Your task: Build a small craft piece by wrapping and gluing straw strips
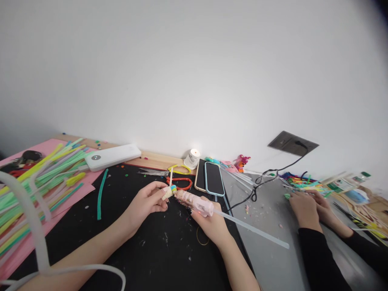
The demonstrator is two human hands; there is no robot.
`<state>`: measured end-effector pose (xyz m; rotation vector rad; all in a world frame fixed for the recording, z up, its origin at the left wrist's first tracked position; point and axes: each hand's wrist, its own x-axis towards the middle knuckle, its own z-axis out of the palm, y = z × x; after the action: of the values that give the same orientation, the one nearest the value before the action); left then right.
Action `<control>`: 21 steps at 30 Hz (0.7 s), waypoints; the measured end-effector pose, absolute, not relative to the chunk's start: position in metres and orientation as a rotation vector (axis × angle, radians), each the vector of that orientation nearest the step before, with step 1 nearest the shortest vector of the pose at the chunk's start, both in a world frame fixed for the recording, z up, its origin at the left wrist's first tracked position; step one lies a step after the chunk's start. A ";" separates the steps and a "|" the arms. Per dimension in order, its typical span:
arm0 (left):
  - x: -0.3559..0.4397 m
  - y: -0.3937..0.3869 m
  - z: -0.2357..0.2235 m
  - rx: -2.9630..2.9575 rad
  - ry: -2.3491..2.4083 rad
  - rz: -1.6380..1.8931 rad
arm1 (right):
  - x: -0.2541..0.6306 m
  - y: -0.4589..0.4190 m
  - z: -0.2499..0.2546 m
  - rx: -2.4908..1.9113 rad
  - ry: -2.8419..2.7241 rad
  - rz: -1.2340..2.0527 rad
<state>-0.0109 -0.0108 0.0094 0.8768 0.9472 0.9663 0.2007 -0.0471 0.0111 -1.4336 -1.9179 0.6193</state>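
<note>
My left hand pinches a small cream pipe-cleaner piece with blue and yellow at its end and a pale stem sticking up. My right hand is wrapped round a pink hot glue gun, whose nozzle points left and meets or nearly meets the piece; contact cannot be made out. From the back of the gun a long translucent glue stick juts out to the right. Just beyond the hands lie red-handled scissors and yellow-handled scissors. Part of the right hand's fingers is hidden by the gun.
Many pipe cleaners lie on pink sheets at left, beside a white power bank. A teal pipe cleaner rests on the black mat. Behind are a phone and paper cup. A co-worker's hands work at right, near a cable.
</note>
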 end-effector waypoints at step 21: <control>-0.012 -0.014 0.012 1.346 1.098 1.087 | 0.202 -0.047 0.009 -1.447 -1.878 0.656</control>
<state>-0.0117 -0.0140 0.0118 1.3456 1.0983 1.0874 0.2015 -0.0469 0.0092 -1.4469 -1.8782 0.6560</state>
